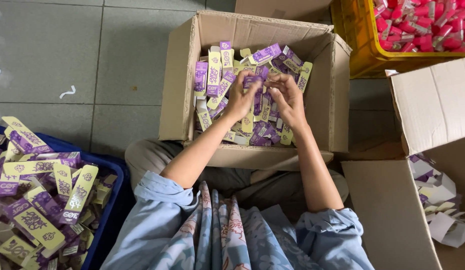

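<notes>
Item: small purple carton (pixel 258 97), slim and oblong, being held between both hands above the middle of an open cardboard box (pixel 182 100). Its long axis is being kept roughly upright in the view, running away from the body; which end is the top cannot be told, the fingers covering it.

Left hand (pixel 241 97): being closed on the carton's upper left side, fingertips pinching.

Right hand (pixel 287 97): being closed on the right side, fingers curled over the top end; both hands are probably being used because the carton is thin and light.

Surroundings: loose purple-and-yellow cartons (pixel 215 75) being heaped beneath; a blue crate (pixel 112 200) of the same cartons at left; a yellow crate (pixel 357 45) of pink tubes (pixel 422 20) at upper right; a second cardboard box (pixel 432 100) at right.
</notes>
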